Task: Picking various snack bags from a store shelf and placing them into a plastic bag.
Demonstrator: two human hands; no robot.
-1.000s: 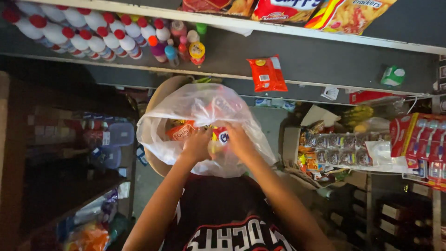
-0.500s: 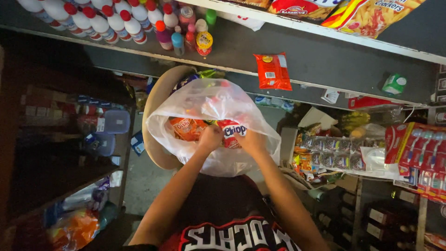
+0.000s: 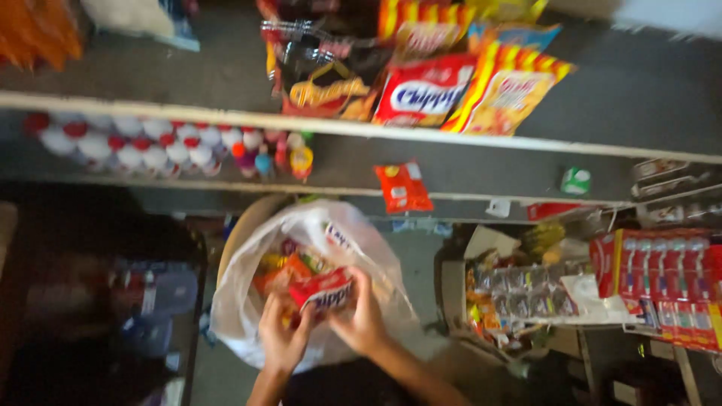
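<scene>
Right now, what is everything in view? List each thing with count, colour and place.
plastic bag: one, clear, centre, on a round tan tray.
snack packet: one, red and white, at the bag mouth, held by both hands.
white bottles: many, red caps, shelf at left.
hanging snack bags: several, red and yellow, top.
red packet: one, on the shelf.
toothbrush cards: several, red, right.
left hand, right hand: gripping the snack packet.

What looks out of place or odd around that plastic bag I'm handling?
One thing stands out: a red snack packet lies alone and slightly askew on the grey shelf, apart from the stocked goods. Both hands, left and right, grip a red-and-white snack packet at the clear plastic bag. Nothing spilled.
</scene>
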